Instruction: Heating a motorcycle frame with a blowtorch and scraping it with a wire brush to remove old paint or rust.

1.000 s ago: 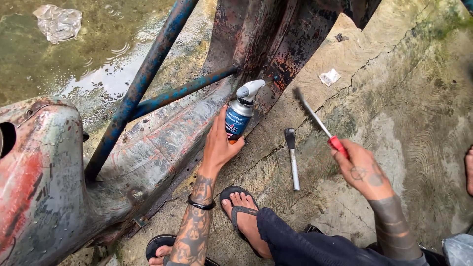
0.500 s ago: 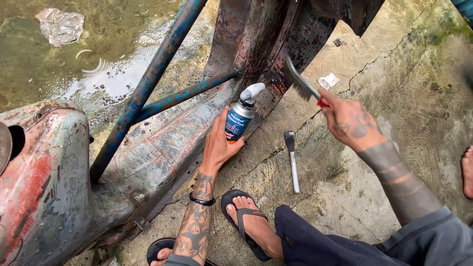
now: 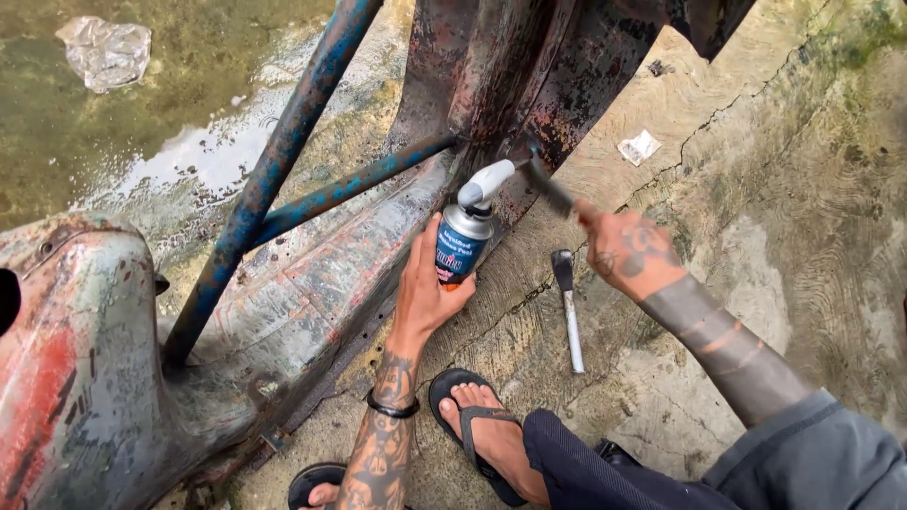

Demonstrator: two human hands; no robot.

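Left hand (image 3: 427,293) wraps a blue spray can (image 3: 463,241) at frame centre, nozzle at the rusty metal frame (image 3: 529,76); right hand (image 3: 628,250) grips a thin brush (image 3: 548,189) beside it, metal tool (image 3: 570,307) on concrete floor (image 3: 775,208).

You're crouched outdoors in flat daylight on cracked concrete ground (image 3: 775,236), with a wet, mossy patch (image 3: 189,104) and crumpled plastic litter (image 3: 106,52) beyond.
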